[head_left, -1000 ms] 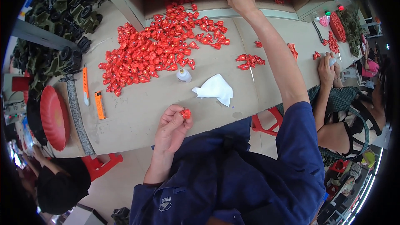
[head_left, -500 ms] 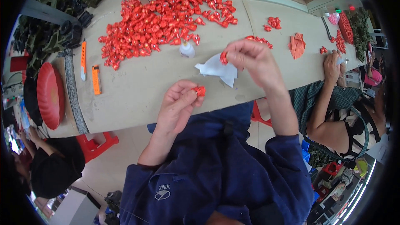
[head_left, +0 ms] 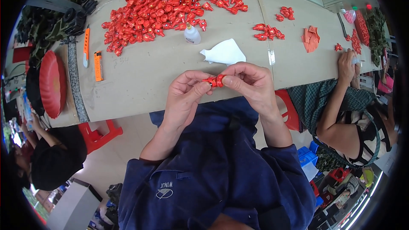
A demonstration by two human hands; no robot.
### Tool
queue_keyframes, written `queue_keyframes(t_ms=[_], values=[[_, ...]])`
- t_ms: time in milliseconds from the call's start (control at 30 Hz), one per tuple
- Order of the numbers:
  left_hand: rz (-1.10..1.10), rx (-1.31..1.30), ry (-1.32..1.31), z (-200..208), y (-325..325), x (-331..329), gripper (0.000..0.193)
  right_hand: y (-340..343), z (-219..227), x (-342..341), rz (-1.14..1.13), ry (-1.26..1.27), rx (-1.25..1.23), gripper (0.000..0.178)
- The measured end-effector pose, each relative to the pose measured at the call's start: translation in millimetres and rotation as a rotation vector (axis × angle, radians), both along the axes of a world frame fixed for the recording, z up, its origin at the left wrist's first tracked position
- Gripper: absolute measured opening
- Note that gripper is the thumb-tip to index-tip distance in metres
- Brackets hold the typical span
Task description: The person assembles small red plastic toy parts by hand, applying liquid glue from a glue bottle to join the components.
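Pale worktop stretches across the view. Left hand and right hand pinch a red piece between them above its near edge; fingertips cover its ends, so whether it is one part or two, I cannot tell. Beyond lie a white cloth, a bottle and a red heap, cut off at the top.

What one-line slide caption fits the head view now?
Left hand and right hand pinch red parts together, with cloth, bottle and red pile beyond.
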State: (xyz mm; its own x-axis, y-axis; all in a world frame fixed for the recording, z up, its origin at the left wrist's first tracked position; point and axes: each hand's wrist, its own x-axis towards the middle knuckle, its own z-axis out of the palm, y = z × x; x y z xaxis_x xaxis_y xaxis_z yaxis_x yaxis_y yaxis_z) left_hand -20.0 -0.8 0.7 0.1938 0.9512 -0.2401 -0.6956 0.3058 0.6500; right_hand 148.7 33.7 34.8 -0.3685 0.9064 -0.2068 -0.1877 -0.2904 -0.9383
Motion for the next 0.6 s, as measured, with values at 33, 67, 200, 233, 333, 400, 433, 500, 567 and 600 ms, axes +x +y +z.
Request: queue_keyframes(t_ms=[33,67,200,233,333,400,433,500,567,600], values=[[0.001,0.000,0.000,0,0,0,0.014,-1,-1,-1,-0.017,0.008,0.010,0.013],[0.009,-0.001,0.013,0,0,1,0.014,-2,-1,-1,-0.035,0.015,0.019,0.013],[0.028,0.026,0.088,1,0,0,0.013,-6,-4,-4,-0.059,-0.023,0.052,0.012],[0.030,0.026,0.087,2,1,-1,0.013,-7,-6,-5,-0.072,-0.004,0.091,0.012],[-0.014,-0.010,0.071,3,2,-4,0.012,-8,-6,-7,-0.083,0.019,0.129,0.011],[0.026,0.024,0.075,2,1,-3,0.012,-9,-6,-8,-0.082,0.022,0.128,0.012],[0.027,0.025,0.074,1,1,-2,0.012,-10,-8,-10,-0.102,0.059,0.116,0.012],[0.081,0.032,0.071,1,1,0,0.012,-11,-11,-14,-0.122,0.096,0.106,0.013],[0.101,0.045,0.078,-1,0,2,0.012,-14,-12,-18,-0.171,0.127,0.112,0.013],[0.120,0.058,0.085,-1,-1,3,0.012,-16,-14,-20,-0.171,0.129,0.113,0.013]])
